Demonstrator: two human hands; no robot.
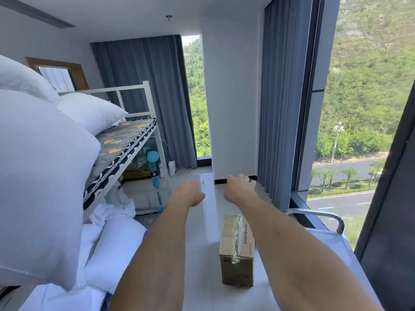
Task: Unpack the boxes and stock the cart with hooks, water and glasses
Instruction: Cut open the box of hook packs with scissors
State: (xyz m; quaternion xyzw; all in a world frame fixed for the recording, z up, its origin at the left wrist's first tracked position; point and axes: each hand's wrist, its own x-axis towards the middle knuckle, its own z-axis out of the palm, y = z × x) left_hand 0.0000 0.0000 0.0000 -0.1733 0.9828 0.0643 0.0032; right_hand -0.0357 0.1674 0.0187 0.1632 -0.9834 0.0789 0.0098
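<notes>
A taped brown cardboard box [237, 250] with printed text stands closed on the white top of the cart [325, 250], between my forearms. A long narrow white box [207, 194] stretches away from me past the cart's far end. Both my arms reach straight forward. My left hand [188, 194] is at the left edge of the white box near its far end, with the fingertips touching it. My right hand [240, 187] hovers just right of that box with its fingers curled downward. The hands' undersides are hidden, so I cannot see any grip.
The cart's chrome handle [318, 215] curves at the right, by a floor-to-ceiling window [363, 108] with blue curtains [283, 97]. A white bunk bed [134, 140] piled with white pillows [40, 171] fills the left. A blue fan [152, 160] stands under the bunk.
</notes>
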